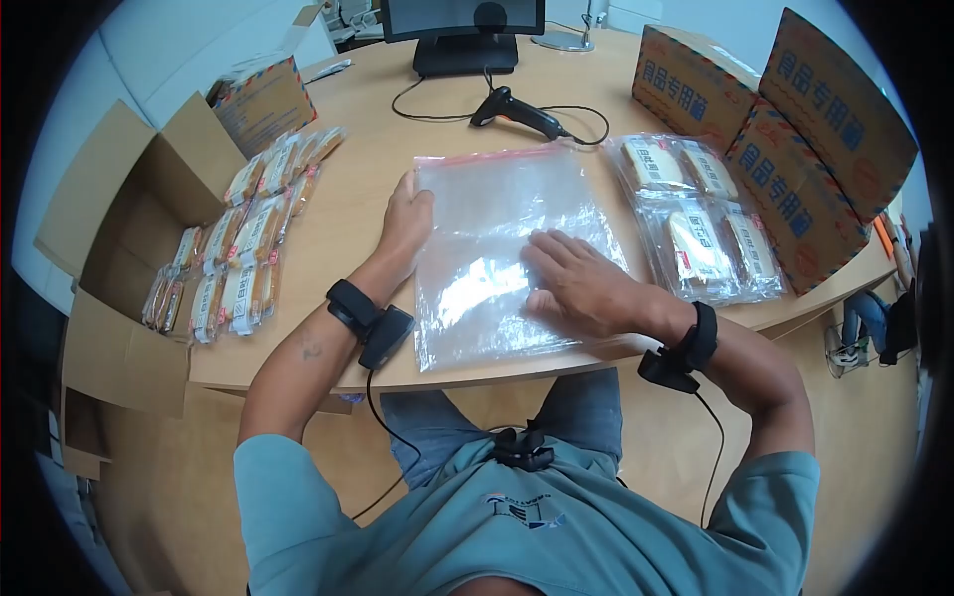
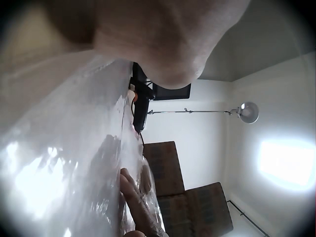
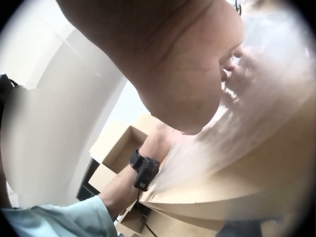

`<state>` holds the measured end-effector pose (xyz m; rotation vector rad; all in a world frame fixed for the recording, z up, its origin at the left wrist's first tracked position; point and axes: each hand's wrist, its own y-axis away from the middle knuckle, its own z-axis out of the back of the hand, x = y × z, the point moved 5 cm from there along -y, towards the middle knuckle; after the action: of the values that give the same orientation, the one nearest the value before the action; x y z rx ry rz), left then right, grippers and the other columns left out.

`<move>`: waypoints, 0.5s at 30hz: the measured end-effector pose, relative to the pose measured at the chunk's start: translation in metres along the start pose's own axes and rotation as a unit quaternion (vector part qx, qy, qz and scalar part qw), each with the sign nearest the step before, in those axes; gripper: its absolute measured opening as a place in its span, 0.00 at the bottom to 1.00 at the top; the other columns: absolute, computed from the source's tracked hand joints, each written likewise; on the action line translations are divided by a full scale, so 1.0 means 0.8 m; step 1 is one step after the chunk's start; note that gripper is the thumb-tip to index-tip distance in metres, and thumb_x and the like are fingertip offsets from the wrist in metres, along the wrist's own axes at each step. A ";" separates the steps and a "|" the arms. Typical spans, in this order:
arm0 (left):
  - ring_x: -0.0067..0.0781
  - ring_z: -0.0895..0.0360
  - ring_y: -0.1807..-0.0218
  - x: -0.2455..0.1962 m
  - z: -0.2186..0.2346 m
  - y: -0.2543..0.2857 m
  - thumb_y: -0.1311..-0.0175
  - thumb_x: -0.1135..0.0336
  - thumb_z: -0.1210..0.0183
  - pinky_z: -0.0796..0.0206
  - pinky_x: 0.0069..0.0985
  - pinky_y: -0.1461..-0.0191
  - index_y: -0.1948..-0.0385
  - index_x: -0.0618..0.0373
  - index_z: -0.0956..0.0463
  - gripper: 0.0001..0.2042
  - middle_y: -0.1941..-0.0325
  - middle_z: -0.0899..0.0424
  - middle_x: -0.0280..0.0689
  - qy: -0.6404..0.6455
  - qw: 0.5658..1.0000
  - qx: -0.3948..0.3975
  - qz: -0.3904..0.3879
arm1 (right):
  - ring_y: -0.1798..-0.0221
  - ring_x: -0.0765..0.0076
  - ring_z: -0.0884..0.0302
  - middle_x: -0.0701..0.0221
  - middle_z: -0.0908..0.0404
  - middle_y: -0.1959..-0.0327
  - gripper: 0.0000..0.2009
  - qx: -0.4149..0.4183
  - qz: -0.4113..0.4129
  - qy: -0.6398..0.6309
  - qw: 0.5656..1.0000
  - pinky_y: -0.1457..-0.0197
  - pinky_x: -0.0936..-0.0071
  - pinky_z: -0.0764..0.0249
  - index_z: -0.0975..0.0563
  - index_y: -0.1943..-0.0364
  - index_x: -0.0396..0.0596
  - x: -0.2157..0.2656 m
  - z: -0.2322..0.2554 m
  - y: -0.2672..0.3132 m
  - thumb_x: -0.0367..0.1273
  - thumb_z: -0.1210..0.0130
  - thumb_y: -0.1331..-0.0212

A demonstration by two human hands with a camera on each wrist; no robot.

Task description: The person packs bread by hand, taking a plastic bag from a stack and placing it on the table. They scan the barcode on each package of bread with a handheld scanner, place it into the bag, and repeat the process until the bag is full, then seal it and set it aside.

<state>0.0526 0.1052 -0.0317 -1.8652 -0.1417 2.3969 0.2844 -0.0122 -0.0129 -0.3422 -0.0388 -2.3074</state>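
A large clear plastic bag (image 1: 497,258) with a pinkish strip along its far edge lies flat on the table in front of me. My left hand (image 1: 405,223) holds the bag's left edge, thumb on the upper side; its other fingers are partly hidden. Over the right half of the bag, my right hand (image 1: 576,283) rests palm down with its fingers spread on the film. In the left wrist view the right hand's fingers (image 2: 133,197) lie against the shiny plastic. The right wrist view shows the right palm (image 3: 182,84) close over the bag (image 3: 261,98).
Wrapped bread packs (image 1: 696,223) lie right of the bag, and several more (image 1: 243,243) stand at left beside an open carton (image 1: 139,214). Printed cartons (image 1: 805,189) line the right side. A barcode scanner (image 1: 517,112) and a monitor (image 1: 465,45) are at the back.
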 end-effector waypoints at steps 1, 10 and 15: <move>0.49 0.34 0.30 0.006 0.000 -0.003 0.36 0.69 0.54 0.46 0.31 0.27 0.34 0.71 0.40 0.28 0.33 0.31 0.56 0.000 1.000 0.001 0.000 | 0.27 0.36 0.48 0.46 0.41 0.32 0.29 0.000 -0.001 0.000 1.000 0.26 0.49 0.49 0.38 0.38 0.36 -0.003 -0.005 0.002 0.47 0.53 0.31; 0.52 0.34 0.31 0.004 -0.001 0.000 0.41 0.75 0.54 0.46 0.33 0.27 0.35 0.72 0.40 0.28 0.33 0.33 0.57 -0.139 0.981 0.010 -0.132 | 0.30 0.35 0.45 0.44 0.39 0.37 0.28 -0.103 0.031 0.038 0.993 0.24 0.45 0.53 0.36 0.44 0.35 0.005 -0.011 0.009 0.49 0.55 0.32; 0.56 0.40 0.27 0.032 0.000 -0.012 0.39 0.77 0.56 0.47 0.34 0.25 0.37 0.77 0.39 0.26 0.28 0.42 0.61 -0.309 0.935 -0.023 -0.173 | 0.25 0.33 0.53 0.44 0.45 0.30 0.33 -0.091 -0.014 0.037 0.995 0.23 0.45 0.55 0.40 0.35 0.38 0.003 -0.011 0.017 0.53 0.60 0.30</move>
<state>0.0467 0.1184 -0.0550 -0.9240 -0.5258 2.6242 0.2904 -0.0245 -0.0220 -0.3506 0.2062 -2.3558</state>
